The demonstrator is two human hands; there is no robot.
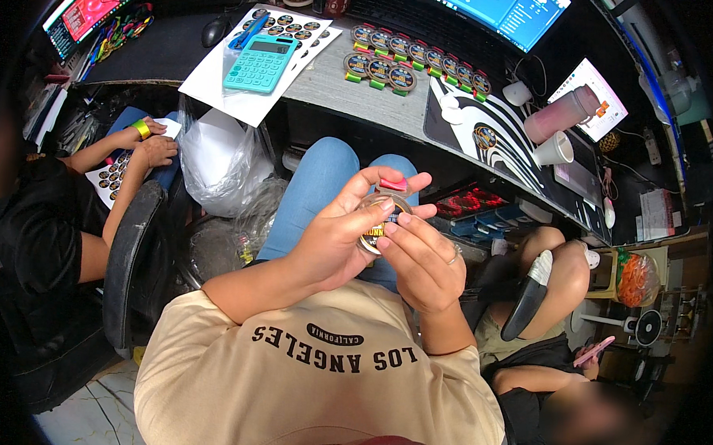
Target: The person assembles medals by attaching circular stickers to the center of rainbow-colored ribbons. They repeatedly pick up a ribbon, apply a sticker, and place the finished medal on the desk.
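A round medal [369,237] with a dark, printed round face is held up in front of my lap. A short pink-red ribbon [392,184] is at its top. My left hand [332,241] grips the medal, its thumb across the face and its fingers around the rim. From the other side my right hand [424,267], with a ring on one finger, presses its fingertips onto the face and right edge. Both hands partly cover the medal. On the desk ahead lie several similar medals [402,77] in overlapping rows, with coloured ribbons.
Left of the medals, a turquoise calculator [260,63] rests on sheets of round stickers [301,31]. A patterned mat [464,120], a pink tumbler [560,116] and a white cup [554,149] are at right. One person [47,201] sits left with a sticker sheet; another [537,366] sits right with a phone.
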